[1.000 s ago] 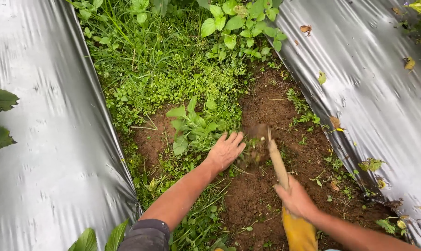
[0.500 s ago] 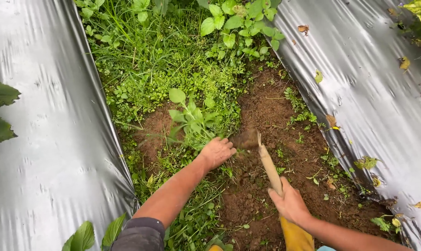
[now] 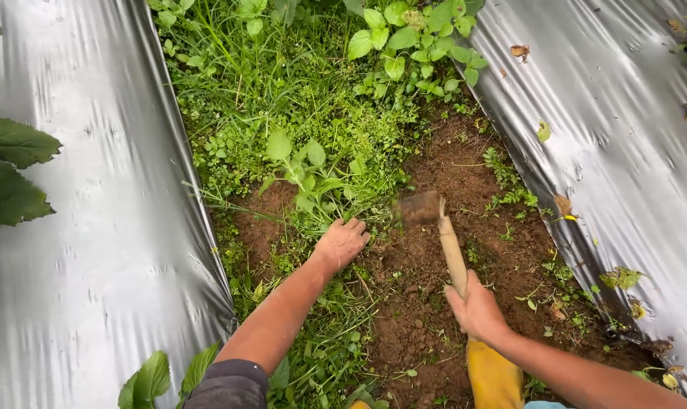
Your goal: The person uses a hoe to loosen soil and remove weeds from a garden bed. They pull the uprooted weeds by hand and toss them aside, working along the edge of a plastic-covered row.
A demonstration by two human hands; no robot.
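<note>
My left hand (image 3: 341, 241) is closed around the base of a broad-leaved weed (image 3: 307, 173) that stands upright in the strip of soil. A small hand hoe (image 3: 442, 227) with a wooden handle is gripped by my right hand (image 3: 476, 309). Its dark metal blade (image 3: 417, 207) is lifted just above the bare brown soil (image 3: 434, 303), to the right of the weed and my left hand.
Silver plastic mulch sheets (image 3: 93, 250) (image 3: 624, 151) flank the strip on both sides. Dense green weeds (image 3: 305, 83) fill the far end. Large dark leaves (image 3: 10, 167) overhang the left sheet. A yellow boot (image 3: 495, 375) shows at the bottom edge.
My left hand has closed on the weed's base and stayed there. The hoe has swung up and forward, its blade now raised beside the weed.
</note>
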